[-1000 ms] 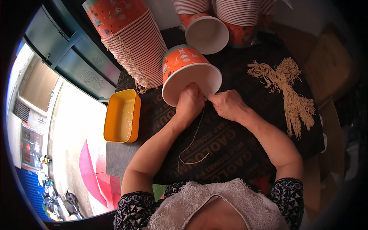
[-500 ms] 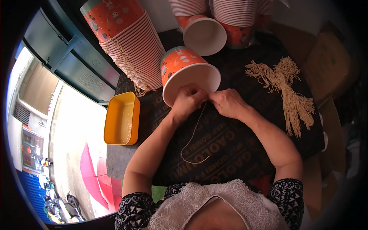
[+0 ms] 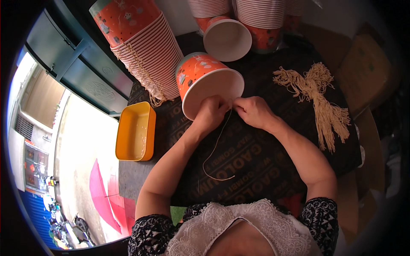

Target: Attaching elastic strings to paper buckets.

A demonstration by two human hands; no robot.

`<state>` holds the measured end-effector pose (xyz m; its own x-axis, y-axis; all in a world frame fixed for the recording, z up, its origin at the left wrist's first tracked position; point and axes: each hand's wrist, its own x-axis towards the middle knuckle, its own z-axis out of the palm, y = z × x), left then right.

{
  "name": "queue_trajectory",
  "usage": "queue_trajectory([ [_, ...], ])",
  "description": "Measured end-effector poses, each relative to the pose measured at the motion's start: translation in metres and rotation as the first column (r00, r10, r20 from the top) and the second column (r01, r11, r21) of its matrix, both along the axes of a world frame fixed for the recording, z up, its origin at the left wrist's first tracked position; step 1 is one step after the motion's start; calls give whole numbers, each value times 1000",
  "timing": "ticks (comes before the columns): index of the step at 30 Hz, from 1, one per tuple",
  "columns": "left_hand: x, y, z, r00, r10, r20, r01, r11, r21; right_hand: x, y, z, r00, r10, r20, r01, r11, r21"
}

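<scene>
An orange paper tub (image 3: 194, 74) with a white inside lies tilted on the dark table, its mouth facing me. My left hand (image 3: 212, 112) reaches into the mouth at the near rim, its fingers closed in a pinch. Just right of it my right hand (image 3: 255, 112) pinches at the same rim, thumb and forefinger together. A thin beige string (image 3: 217, 145) runs down from between the two hands and curls on the table toward me. Which fingers grip the string and which the rim is partly hidden.
Left stands a leaning stack of orange tubs (image 3: 149, 55) with strings hanging down its side. A yellow rectangular box (image 3: 136, 132) holds small white bits. Behind lies another open tub (image 3: 227, 40), near more stacks (image 3: 261, 21). A bundle of beige strings (image 3: 318, 102) rests at right.
The tub has tipped and shifted slightly left. Both hands have moved a little at the rim, the right hand's fingers drawing in; the string's loose end has shifted slightly.
</scene>
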<state>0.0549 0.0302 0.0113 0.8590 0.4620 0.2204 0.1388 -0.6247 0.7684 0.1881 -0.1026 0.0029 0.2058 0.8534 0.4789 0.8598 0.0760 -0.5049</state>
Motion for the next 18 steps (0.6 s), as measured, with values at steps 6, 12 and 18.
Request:
queue_trajectory([
  [6, 0, -1, -3, 999, 36, -39, -38, 997, -69, 0, 4, 1, 959, -109, -261, 113, 994, -2],
  [12, 1, 1, -9, 1000, 30, -5, -30, 999, -19, -17, 10, 1, 947, -205, -246, 204, 979, -30],
  [18, 2, -1, -11, 997, 31, 67, -36, 997, 71, -16, 7, 8, 963, -222, -155, 195, 965, -173],
])
